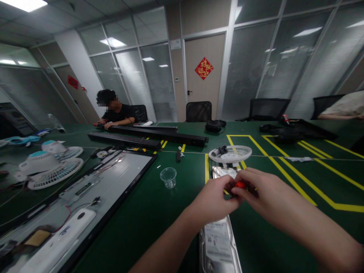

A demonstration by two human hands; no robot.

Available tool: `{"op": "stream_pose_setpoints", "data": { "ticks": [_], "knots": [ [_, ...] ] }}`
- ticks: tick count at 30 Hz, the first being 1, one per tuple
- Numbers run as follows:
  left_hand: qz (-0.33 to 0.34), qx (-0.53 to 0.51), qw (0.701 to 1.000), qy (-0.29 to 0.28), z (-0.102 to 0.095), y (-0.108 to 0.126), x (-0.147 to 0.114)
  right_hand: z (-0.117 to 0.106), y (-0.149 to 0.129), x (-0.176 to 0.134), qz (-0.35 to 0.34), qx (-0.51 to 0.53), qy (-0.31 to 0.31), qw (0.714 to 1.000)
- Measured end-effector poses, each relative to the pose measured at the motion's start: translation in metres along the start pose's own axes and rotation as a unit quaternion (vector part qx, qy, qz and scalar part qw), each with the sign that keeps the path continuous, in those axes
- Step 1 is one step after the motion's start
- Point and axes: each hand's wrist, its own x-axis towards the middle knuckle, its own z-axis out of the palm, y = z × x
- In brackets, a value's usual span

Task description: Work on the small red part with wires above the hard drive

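My left hand (217,197) and my right hand (260,187) meet above the table, fingers closed and pinched together. Between the right fingertips shows a small bright red piece (240,185); its full shape is hidden by the fingers. Whatever the left fingers grip, if anything, is covered. Below the hands lies a silver hard drive (217,242) with a white label. Just beyond them, partly hidden, is another shiny metal case (223,172). A clear plastic cup (168,178) stands left of the left hand.
A large flat panel (113,182) with a white bar (62,235) covers the left side. White fan parts (54,170) lie further left, a white basket-like grille (236,154) ahead. Long black bars (148,133) lie across the back. A co-worker (119,110) sits at the far side.
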Motion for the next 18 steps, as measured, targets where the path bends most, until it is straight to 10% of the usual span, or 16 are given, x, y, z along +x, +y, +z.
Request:
{"op": "stream_pose_setpoints", "data": {
  "ticks": [18],
  "knots": [
    [0.003,0.003,1.000,0.007,0.000,-0.004,0.001,-0.001,-0.012,0.004,0.079,-0.079,0.004,0.994]
  ]
}}
